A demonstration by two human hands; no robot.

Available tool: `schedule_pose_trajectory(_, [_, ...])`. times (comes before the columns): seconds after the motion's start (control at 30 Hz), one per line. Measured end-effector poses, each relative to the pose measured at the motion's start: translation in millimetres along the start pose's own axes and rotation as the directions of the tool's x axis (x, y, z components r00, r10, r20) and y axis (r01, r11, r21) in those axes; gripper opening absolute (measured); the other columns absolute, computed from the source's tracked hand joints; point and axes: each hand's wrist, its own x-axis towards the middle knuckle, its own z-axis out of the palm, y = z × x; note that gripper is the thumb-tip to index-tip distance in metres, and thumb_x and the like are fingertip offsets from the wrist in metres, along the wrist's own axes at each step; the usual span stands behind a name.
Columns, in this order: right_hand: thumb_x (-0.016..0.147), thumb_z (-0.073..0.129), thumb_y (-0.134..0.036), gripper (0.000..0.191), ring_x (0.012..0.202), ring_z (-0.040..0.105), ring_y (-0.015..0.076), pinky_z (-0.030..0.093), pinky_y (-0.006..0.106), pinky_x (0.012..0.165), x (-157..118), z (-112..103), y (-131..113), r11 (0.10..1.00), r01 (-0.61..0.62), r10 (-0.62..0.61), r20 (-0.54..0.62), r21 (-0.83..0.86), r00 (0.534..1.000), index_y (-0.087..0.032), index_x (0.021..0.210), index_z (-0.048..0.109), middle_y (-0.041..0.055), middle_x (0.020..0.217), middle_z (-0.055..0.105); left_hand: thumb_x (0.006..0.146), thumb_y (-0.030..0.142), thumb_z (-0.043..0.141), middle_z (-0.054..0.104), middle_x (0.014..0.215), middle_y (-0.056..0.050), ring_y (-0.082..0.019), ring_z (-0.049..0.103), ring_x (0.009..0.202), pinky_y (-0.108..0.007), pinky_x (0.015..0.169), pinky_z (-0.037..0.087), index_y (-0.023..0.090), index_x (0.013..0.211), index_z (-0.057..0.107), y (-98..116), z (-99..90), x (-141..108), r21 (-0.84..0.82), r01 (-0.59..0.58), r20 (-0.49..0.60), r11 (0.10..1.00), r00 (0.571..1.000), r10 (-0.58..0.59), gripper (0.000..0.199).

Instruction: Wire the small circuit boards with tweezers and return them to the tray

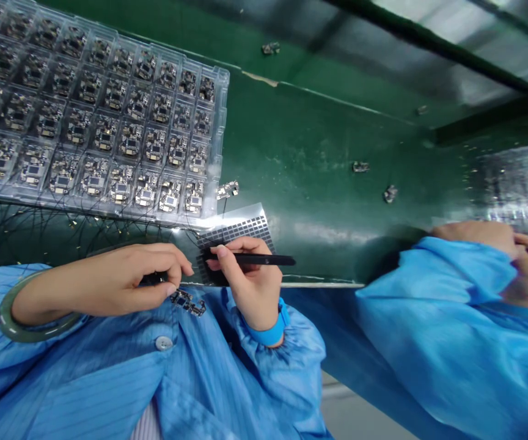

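Note:
Between the thumb and fingers of my left hand [147, 275] is a small circuit board [188, 302], held at the near edge of the table. My right hand [255, 281] is closed around black tweezers [268, 260], gripped like a pen. Their tips point left and are hidden behind my fingers. Beneath the right hand lies a clear sheet [245, 227] with rows of small black pads, partly covered by the hand. Another circuit board [228, 190] rests just beyond the sheet, against the tray's corner.
A clear compartment tray [220, 122] full of circuit boards fills the left, thin black cables hanging over its front. Loose boards [360, 167] are scattered across the green table [291, 140]. To the right, a co-worker's blue sleeve [442, 275] and hands reach over the table.

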Motion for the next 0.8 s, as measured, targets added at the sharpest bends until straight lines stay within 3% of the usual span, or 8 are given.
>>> schedule_pose_trajectory(0.17, [0.079,0.07,-0.032,0.018,0.049,0.068,0.0121,0.059,0.022,0.049,-2.0,-2.2,-3.5,0.979,0.022,-0.006,-0.08,0.202,0.997,-0.021,0.084,0.057,-0.0017,0.07,0.073,0.088,0.016,0.048,0.066,0.111,-0.004,-0.017,0.062,0.096,-0.026,0.081,0.047,0.018,0.08,0.057,1.6,0.1,1.3,-0.028,0.035,-0.068,0.999,0.997,-0.037,0.012])
schedule_pose_trajectory(0.3, [0.078,0.071,-0.034,0.019,0.045,0.066,0.0131,0.058,0.023,0.041,-7.5,5.7,-11.6,0.951,0.054,-0.043,-0.043,0.303,0.998,-0.022,0.084,0.058,-0.0029,0.067,0.072,0.087,0.016,0.048,0.067,0.107,-0.004,-0.017,0.063,0.094,-0.026,0.08,0.048,0.018,0.08,0.056,0.5,1.0,1.7,-0.065,0.035,-0.098,0.997,0.994,-0.041,0.012])
schedule_pose_trajectory(0.53, [0.079,0.071,-0.027,0.015,0.047,0.067,0.0118,0.059,0.022,0.046,-12.0,20.2,-18.7,0.945,0.005,-0.031,0.075,0.328,0.997,-0.022,0.085,0.059,-0.0022,0.069,0.073,0.088,0.02,0.046,0.068,0.096,-0.004,-0.018,0.063,0.088,-0.027,0.074,0.047,0.018,0.082,0.056,1.3,1.2,2.6,-0.07,0.065,-0.12,0.995,0.99,-0.073,0.012])
schedule_pose_trajectory(0.8, [0.079,0.07,-0.022,0.012,0.047,0.065,0.0091,0.06,0.02,0.05,-17.2,22.0,-24.7,0.953,0.007,-0.017,0.033,0.302,0.999,-0.022,0.085,0.059,-0.0041,0.068,0.072,0.088,0.018,0.046,0.068,0.098,-0.004,-0.017,0.062,0.088,-0.026,0.074,0.047,0.017,0.081,0.055,0.6,1.3,2.3,-0.092,0.067,-0.105,0.994,0.992,-0.076,0.011])
